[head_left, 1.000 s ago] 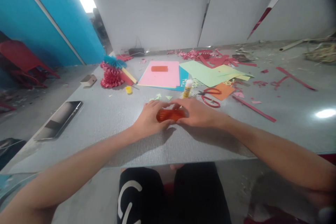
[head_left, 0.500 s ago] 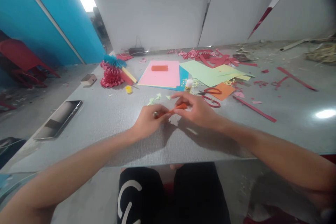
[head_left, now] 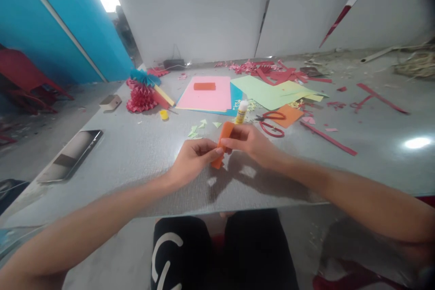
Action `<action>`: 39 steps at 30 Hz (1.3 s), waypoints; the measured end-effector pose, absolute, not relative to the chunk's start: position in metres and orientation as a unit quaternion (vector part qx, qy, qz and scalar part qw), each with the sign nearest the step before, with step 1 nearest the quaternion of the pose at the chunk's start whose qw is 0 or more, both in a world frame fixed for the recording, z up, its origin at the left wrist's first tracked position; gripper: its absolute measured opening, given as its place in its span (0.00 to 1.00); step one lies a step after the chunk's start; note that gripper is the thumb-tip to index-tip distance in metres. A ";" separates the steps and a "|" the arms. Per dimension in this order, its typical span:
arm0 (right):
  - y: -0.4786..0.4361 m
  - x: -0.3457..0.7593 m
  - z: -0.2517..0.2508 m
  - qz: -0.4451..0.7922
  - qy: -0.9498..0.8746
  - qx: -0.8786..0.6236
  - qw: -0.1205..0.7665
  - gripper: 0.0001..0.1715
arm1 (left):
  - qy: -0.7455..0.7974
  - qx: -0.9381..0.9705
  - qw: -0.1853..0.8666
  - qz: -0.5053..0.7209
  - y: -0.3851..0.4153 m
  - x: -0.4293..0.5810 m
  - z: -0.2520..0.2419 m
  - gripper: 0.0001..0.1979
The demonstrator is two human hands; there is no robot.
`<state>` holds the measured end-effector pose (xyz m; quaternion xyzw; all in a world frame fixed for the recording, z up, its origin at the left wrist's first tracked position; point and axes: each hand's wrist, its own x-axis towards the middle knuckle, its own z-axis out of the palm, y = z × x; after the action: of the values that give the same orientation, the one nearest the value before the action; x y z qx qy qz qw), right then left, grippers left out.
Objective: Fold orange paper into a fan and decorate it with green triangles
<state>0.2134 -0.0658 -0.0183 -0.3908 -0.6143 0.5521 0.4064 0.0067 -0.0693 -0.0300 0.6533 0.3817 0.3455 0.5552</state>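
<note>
Your left hand [head_left: 193, 161] and right hand [head_left: 249, 141] pinch a folded orange paper strip [head_left: 225, 132] between fingertips, tilted above the grey tabletop [head_left: 136, 154]; it looks light and soft, so take it by its edges

A glue stick [head_left: 241, 112] and red scissors [head_left: 271, 123] block the way forward for the right hand [head_left: 249, 140] (paper triangles [head_left: 199, 126] lie flat); the left hand [head_left: 193, 161] could pass leftward toward a dark tablet [head_left: 71, 155].

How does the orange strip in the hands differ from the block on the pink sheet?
The orange paper strip stands tilted between left hand and right hand; the orange block lies flat on the pink sheet. The strip looks longer and brighter than the block. Both are oblong.
</note>
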 end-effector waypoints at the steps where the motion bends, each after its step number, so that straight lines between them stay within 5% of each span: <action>1: -0.065 0.214 -0.018 0.560 -0.611 -0.391 0.402 0.12 | 0.379 0.656 0.552 0.348 -0.070 0.007 -0.030 0.13; 13: -0.067 0.214 -0.016 0.469 -0.647 -0.404 0.445 0.13 | 0.376 0.619 0.608 0.325 -0.069 0.009 -0.035 0.10; 30: -0.065 0.217 -0.016 0.498 -0.636 -0.392 0.440 0.19 | 0.301 0.577 0.676 0.345 -0.063 0.006 -0.040 0.15; 39: -0.059 0.219 -0.023 0.531 -0.631 -0.380 0.419 0.17 | 0.370 0.625 0.594 0.346 -0.066 0.008 -0.032 0.17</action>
<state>0.2192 -0.0588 -0.0230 -0.3798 -0.6310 0.5310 0.4192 0.0082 -0.0656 -0.0323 0.6245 0.3700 0.3460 0.5944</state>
